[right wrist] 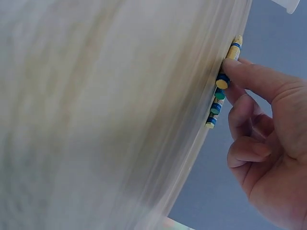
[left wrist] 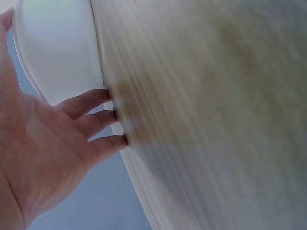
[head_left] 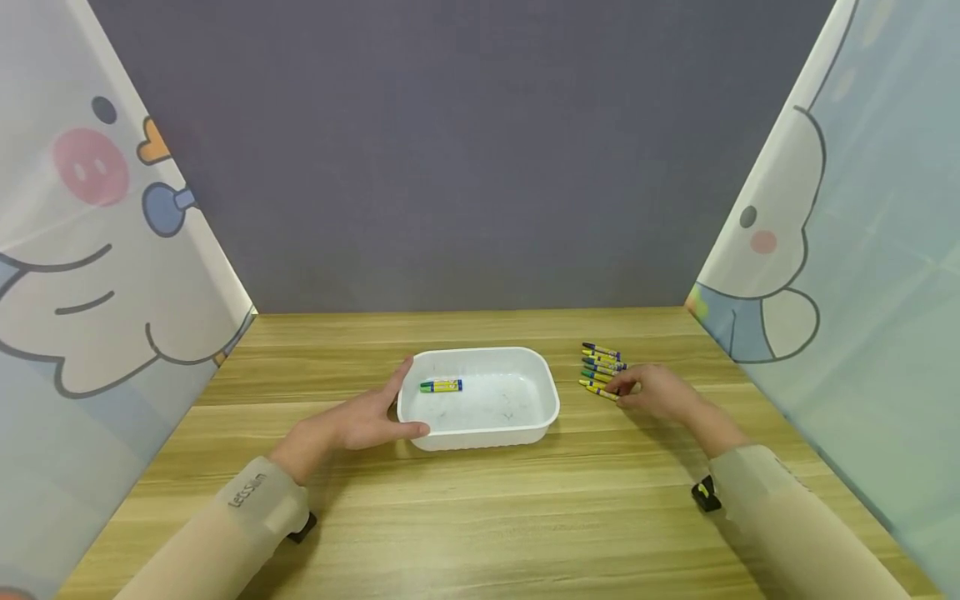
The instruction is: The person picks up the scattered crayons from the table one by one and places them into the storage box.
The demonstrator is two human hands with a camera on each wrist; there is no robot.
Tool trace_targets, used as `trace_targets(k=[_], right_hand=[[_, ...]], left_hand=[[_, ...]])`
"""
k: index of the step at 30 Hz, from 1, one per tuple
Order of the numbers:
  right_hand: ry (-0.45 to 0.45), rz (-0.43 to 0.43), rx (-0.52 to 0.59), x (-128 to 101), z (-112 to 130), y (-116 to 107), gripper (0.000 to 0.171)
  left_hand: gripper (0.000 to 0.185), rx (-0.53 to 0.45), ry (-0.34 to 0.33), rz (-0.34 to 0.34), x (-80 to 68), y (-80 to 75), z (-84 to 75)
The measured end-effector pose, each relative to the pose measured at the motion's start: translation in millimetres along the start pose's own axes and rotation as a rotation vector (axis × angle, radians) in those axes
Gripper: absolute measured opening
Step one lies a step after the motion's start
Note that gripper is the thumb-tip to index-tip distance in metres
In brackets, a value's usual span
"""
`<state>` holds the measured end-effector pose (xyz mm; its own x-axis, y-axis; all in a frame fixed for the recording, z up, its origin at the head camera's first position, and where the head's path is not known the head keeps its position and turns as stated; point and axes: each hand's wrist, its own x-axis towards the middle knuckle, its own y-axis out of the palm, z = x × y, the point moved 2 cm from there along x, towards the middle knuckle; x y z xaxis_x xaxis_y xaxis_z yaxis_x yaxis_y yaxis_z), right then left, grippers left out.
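A white plastic tray (head_left: pixel 480 439) sits on the table with two green-tipped crayons (head_left: pixel 441 386) lying side by side near its left end. My left hand (head_left: pixel 367 417) spans the tray's left end, thumb and fingers spread wide and nearly straight against its rim. In the left wrist view, three fingertips (left wrist: pixel 106 96) come down to the tabletop beside the tray. Right of the tray, several crayons lie in a loose column. My right hand (head_left: pixel 656 392) pinches the nearest one, a yellow crayon (right wrist: pixel 233 51), between thumb and fingers, low at the table.
The wooden table (head_left: pixel 480 517) ends at a dark grey panel (head_left: pixel 480 167) at the back. Cartoon-printed sheets stand along the left side (head_left: pixel 97 250) and the right side (head_left: pixel 862 250). A dark-tipped crayon (head_left: pixel 601 351) lies farthest back in the column.
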<state>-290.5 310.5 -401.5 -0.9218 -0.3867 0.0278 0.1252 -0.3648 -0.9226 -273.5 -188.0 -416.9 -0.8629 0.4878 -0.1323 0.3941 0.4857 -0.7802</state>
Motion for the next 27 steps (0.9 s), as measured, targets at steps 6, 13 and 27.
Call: trace_targets(k=[6, 13, 27], right_hand=[[-0.013, -0.035, -0.029, 0, -1, 0, 0.019], [-0.033, -0.144, 0.034, 5, 14, 1, 0.021], [-0.070, -0.255, 0.262, 35, 88, -1, 0.020]], left_hand=[[0.129, 0.007, 0.011, -0.006, -0.2, -1.8, -2.9], [0.130, 0.003, 0.002, 0.006, -0.5, -0.8, -3.6], [0.129, 0.011, -0.001, -0.005, -1.3, 0.6, -2.6]])
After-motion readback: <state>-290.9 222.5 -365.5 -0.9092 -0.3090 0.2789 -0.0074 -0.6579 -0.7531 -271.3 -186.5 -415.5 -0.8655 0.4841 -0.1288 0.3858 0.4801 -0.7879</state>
